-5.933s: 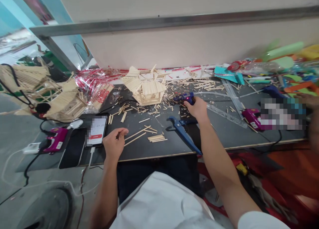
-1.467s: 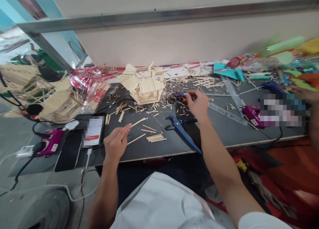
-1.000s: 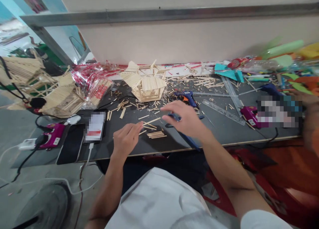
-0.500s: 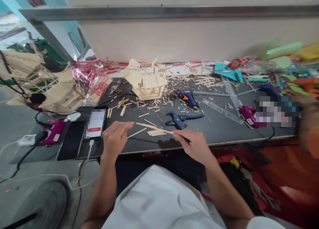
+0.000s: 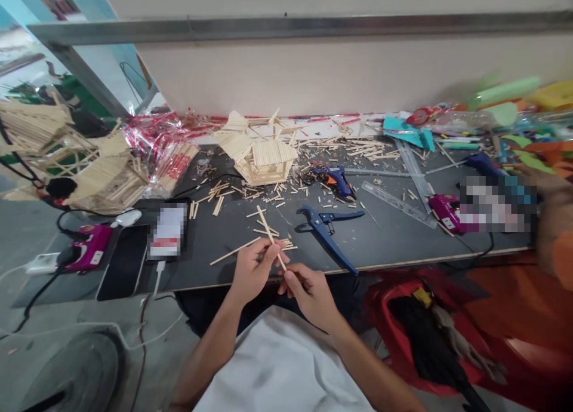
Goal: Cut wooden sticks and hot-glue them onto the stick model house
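Observation:
A thin wooden stick (image 5: pixel 265 223) slants up and away from me between my hands. My left hand (image 5: pixel 254 270) pinches it partway along with thumb and fingers. At its near end, my right hand (image 5: pixel 312 294) grips it with thumb and fingertips. Just beyond my hands, several short sticks (image 5: pixel 290 245) lie on the dark table, partly hidden by my left hand. A longer stick (image 5: pixel 230 253) rests to the left of them. The blue pipe cutter (image 5: pixel 326 236) lies right of the held stick, one handle reaching the table's front edge.
A small stick-built house (image 5: pixel 268 161) stands at the back, with a blue glue gun (image 5: pixel 338 179) to its right. Clear rulers (image 5: pixel 398 204) lie further right. Phones (image 5: pixel 123 263) and a purple power strip (image 5: pixel 92 248) sit left. Another person's hand (image 5: pixel 553 191) is at far right.
Both hands have come together near the table's front edge. The left hand now grips the stick, which has turned from crosswise to pointing away. More of the cutter's lower handle shows.

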Tool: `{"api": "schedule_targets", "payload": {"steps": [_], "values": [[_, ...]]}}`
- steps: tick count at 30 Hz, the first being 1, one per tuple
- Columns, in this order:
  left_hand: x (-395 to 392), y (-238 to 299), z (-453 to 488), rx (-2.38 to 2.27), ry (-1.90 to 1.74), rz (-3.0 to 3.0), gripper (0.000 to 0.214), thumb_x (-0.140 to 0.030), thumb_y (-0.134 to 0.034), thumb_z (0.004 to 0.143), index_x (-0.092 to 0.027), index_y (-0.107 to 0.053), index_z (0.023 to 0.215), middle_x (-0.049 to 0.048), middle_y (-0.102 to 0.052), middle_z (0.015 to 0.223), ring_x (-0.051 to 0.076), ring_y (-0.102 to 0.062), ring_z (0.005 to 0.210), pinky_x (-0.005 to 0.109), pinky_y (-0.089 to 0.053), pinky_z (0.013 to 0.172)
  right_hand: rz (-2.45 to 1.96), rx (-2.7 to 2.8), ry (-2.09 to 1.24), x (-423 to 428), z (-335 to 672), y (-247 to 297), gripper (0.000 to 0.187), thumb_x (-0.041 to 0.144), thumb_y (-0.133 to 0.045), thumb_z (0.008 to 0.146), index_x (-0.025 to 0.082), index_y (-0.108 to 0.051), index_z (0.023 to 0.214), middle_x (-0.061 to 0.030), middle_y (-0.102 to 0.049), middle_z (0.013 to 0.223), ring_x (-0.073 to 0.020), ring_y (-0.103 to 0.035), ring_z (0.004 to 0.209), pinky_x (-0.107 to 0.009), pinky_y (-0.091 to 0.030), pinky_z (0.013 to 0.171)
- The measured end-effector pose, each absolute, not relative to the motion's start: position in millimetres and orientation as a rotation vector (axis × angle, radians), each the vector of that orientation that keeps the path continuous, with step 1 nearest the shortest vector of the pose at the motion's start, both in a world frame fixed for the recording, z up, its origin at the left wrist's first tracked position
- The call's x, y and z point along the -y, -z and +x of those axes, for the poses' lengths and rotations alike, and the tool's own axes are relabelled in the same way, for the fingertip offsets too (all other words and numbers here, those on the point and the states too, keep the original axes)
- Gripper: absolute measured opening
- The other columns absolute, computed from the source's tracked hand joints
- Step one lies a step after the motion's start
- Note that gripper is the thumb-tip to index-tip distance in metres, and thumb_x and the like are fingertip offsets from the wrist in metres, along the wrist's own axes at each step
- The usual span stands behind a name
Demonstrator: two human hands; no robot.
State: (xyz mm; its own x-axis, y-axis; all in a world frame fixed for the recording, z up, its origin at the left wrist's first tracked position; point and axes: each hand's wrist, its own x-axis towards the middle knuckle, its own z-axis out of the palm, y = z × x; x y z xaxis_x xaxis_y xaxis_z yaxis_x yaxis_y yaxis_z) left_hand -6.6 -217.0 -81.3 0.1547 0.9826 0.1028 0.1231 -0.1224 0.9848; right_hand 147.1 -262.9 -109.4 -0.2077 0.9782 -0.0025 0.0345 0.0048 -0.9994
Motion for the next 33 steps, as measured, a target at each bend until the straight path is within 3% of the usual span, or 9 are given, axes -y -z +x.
{"api": "schedule_targets", "payload": {"steps": [7, 12, 16, 20, 28, 33], "values": [[206.7, 87.8, -46.2, -1.354, -1.289, 1.242, 0.032, -0.046, -0.061, 0.094, -0.016, -0.07, 0.092, 0.0003, -0.065, 0.061, 0.009, -0.051, 0.047, 0.02, -0.042, 0.047, -1.23, 1.531, -1.146, 261.2, 153.2, 105.2, 0.018, 0.03, -0.055, 0.097, 0.02, -0.07, 0.098, -0.002, -0.073, 0.075, -0.0131, -0.065, 0.06, -0.023, -0.051, 0.057], [209.6, 80.8, -86.8, -1.605, -1.214, 1.336, 0.035, -0.048, -0.057, 0.095, -0.016, -0.072, 0.095, -0.0047, -0.049, 0.048, 0.01, -0.045, 0.044, 0.021, -0.035, 0.046, -1.25, 1.658, -0.982, 253.7, 155.7, 101.6, 0.015, 0.026, -0.056, 0.096, 0.022, -0.069, 0.088, -0.0016, -0.072, 0.075, -0.0155, -0.065, 0.063, -0.026, -0.051, 0.059], [211.8, 77.4, -110.4, -1.943, -0.897, 1.818, 0.035, -0.047, -0.054, 0.097, -0.019, -0.074, 0.101, -0.0007, -0.064, 0.061, 0.013, -0.058, 0.054, 0.024, -0.041, 0.054, -1.233, 1.751, -0.762, 235.8, 162.5, 103.0, 0.011, 0.021, -0.057, 0.095, 0.022, -0.068, 0.098, -0.0046, -0.07, 0.086, -0.015, -0.061, 0.064, -0.028, -0.052, 0.062], [211.4, 86.6, -114.8, -2.129, -0.741, 2.335, 0.031, -0.041, -0.052, 0.1, -0.018, -0.073, 0.098, 0.0046, -0.072, 0.083, 0.019, -0.065, 0.075, 0.029, -0.043, 0.066, -1.317, 1.859, -0.657, 217.3, 167.5, 107.2, 0.019, 0.021, -0.057, 0.095, 0.02, -0.066, 0.112, -0.0104, -0.065, 0.108, -0.0151, -0.061, 0.068, -0.031, -0.055, 0.067], [210.6, 102.5, -100.2, -2.025, -0.808, 2.533, 0.013, -0.027, -0.062, 0.096, -0.019, -0.071, 0.098, 0.0047, -0.07, 0.086, 0.019, -0.063, 0.081, 0.029, -0.047, 0.074, -1.397, 1.96, -0.635, 206.3, 166.4, 109.0, 0.025, 0.023, -0.061, 0.093, 0.019, -0.065, 0.117, -0.0127, -0.062, 0.114, -0.017, -0.062, 0.072, -0.036, -0.058, 0.075], [211.0, 105.7, -104.3, -2.015, -0.951, 2.523, 0.013, -0.022, -0.065, 0.093, -0.018, -0.07, 0.105, 0.0045, -0.072, 0.086, 0.017, -0.066, 0.079, 0.027, -0.049, 0.073, -1.377, 1.881, -0.683, 210.5, 167.3, 111.6, 0.023, 0.022, -0.059, 0.094, 0.02, -0.065, 0.116, -0.0119, -0.06, 0.115, -0.0146, -0.06, 0.069, -0.033, -0.057, 0.069]]}}
